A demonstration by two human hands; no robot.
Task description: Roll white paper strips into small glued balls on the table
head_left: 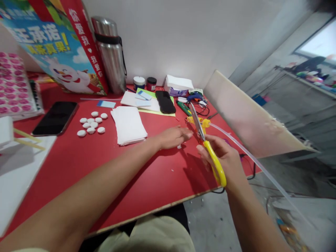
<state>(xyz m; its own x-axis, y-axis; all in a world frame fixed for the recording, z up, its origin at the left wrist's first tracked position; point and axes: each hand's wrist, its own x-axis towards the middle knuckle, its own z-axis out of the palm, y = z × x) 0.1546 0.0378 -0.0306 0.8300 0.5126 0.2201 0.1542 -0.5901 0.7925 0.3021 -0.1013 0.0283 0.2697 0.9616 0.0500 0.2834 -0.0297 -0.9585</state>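
Observation:
My right hand [223, 154] holds yellow-handled scissors [215, 161] upright, with the metal blades pointing away from me. Low over the red table, my left hand [174, 137] has its fingers stretched toward the scissors and nothing visible in them. A few tiny white scraps [179, 147] lie beside it. Behind the blades is a yellow glue gun [206, 123], partly hidden, and a long clear glue stick [241, 146] runs from it past the table edge. A stack of white paper pieces [129, 126] lies left of my left hand.
White round pieces [91, 124] lie near a black phone [55, 118]. At the back stand a steel thermos [111, 57], a printed box [60, 49], small jars [139, 83] and a second phone [165, 101]. A green utility knife [183, 108] and a leaning board [252, 122] are at right.

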